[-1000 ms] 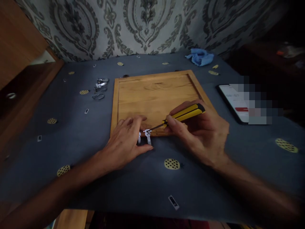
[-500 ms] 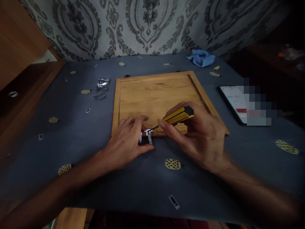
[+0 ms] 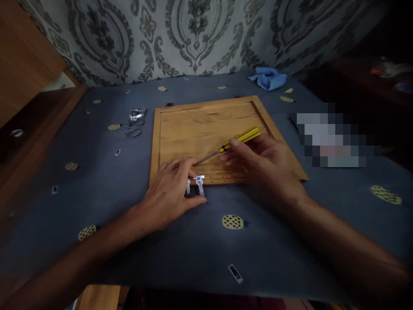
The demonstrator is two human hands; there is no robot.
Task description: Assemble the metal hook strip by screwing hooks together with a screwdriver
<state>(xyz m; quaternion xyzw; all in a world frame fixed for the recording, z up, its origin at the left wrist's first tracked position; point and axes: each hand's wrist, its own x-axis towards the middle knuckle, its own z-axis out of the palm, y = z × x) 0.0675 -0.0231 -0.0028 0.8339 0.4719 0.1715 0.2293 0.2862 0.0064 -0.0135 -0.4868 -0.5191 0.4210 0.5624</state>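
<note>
My left hand rests on the near edge of the wooden board. Its thumb and fingers hold a small shiny metal hook against that edge, thumb at the lower end. Part of a second metal hook shows beside it, mostly covered by the fingers. My right hand is closed around the yellow and black handle of a screwdriver. The screwdriver slants over the board, its tip close to my left index finger, above and apart from the hook. Small dark holes run along the board's near edge.
Several loose metal hooks lie left of the board on the blue patterned tablecloth. A blue cloth is crumpled at the back right. A blurred-out flat device lies at the right. A patterned curtain hangs behind.
The screwdriver's tip has lifted off the hook and shifted up and left toward my left fingers. My right hand has loosened and turned around the handle. My left hand stays in place.
</note>
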